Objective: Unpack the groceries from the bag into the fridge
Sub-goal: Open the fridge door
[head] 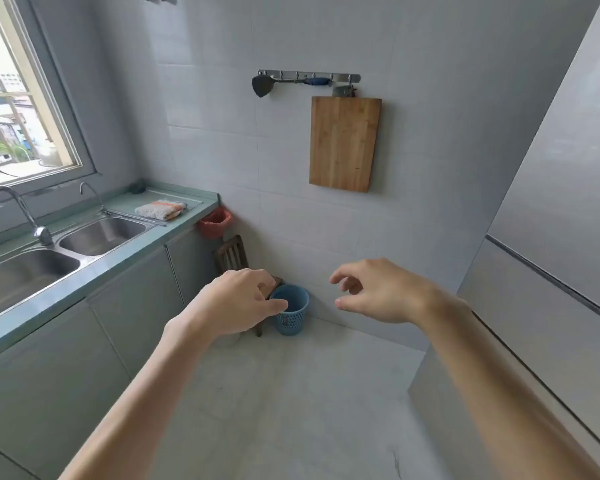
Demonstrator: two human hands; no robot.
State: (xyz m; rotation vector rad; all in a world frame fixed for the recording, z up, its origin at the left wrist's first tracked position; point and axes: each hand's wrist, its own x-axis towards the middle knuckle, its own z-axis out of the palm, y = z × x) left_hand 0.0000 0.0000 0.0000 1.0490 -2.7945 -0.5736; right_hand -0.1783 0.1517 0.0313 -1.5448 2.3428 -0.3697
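Note:
The tall silver-grey fridge (555,209) fills the right side, its doors closed, with a dark seam between upper and lower door. My left hand (236,303) is held out over the floor, fingers loosely curled, holding nothing. My right hand (378,292) hovers beside it, left of the fridge, fingers loosely bent and empty. No grocery bag is in view.
A green counter (94,271) with a double steel sink (101,235) runs along the left under a window. A folded towel (160,209) lies on the counter. A blue basket (293,315) and a small wooden chair (231,258) stand in the far corner. A cutting board (343,143) hangs on the wall.

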